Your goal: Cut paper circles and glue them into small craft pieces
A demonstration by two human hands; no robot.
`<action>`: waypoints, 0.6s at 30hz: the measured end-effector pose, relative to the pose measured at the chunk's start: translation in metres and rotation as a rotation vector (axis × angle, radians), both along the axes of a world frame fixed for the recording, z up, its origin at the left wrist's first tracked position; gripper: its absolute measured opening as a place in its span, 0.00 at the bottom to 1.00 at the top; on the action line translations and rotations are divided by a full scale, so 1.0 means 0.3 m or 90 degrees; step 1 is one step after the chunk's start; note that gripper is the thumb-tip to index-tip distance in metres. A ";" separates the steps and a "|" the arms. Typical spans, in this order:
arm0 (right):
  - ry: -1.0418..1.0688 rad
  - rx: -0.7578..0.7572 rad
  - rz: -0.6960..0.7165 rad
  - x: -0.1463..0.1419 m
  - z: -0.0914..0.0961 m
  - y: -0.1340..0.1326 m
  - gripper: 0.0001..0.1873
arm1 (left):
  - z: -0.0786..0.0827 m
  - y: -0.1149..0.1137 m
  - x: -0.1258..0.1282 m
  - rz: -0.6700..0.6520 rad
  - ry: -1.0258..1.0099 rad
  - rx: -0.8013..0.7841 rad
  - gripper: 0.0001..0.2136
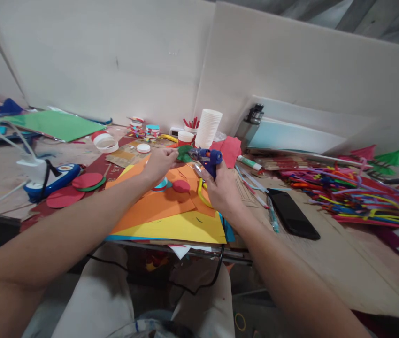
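My right hand (223, 188) is wrapped round a blue hot glue gun (211, 158), its nozzle pointing left. In my left hand (162, 164) a green paper piece (184, 153) is pinched between the fingertips. The gun's nozzle end meets or overlaps the green piece; I cannot tell if they touch. Below the hands lie orange paper (143, 204) and yellow paper (181, 228), with a dark red paper circle (181, 186) on top. Yellow-handled scissors (202, 193) lie beside my right hand, partly hidden by it.
Behind stand stacked white paper cups (208, 127) and a red-and-white cup (185, 137). On the right are a black phone (293, 213), a pen (272, 215) and pipe cleaners (354, 192). Left are red paper circles (65, 196) and a power strip (51, 182). A black cord (219, 263) hangs over the front edge.
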State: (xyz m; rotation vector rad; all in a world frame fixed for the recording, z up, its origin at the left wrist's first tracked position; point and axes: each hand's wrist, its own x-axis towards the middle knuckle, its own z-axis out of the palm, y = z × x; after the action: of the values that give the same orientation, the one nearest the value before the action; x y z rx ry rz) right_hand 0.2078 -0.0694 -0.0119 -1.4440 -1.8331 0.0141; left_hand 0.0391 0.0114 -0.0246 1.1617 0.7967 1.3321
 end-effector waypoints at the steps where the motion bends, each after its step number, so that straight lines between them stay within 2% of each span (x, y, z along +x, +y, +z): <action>1: 0.005 0.007 -0.004 0.001 0.000 0.001 0.13 | 0.000 -0.002 0.003 -0.008 0.003 -0.011 0.08; 4: 0.016 0.017 0.001 0.002 -0.003 0.004 0.14 | 0.001 -0.006 0.007 -0.026 0.020 -0.028 0.08; 7: 0.016 -0.014 0.026 -0.001 -0.005 0.004 0.15 | 0.003 -0.004 0.004 -0.019 0.024 -0.021 0.08; 13: 0.004 -0.062 0.042 -0.003 -0.003 -0.003 0.16 | 0.003 0.009 -0.019 0.020 0.010 0.035 0.07; 18: 0.003 -0.047 0.032 0.004 0.000 -0.004 0.16 | -0.006 0.017 -0.030 0.036 0.004 0.067 0.06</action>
State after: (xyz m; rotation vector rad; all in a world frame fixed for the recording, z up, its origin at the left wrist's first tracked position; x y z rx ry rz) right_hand 0.2090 -0.0708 -0.0119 -1.4466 -1.8828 0.1113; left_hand 0.0302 0.0166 -0.0263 1.2352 0.7769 1.4323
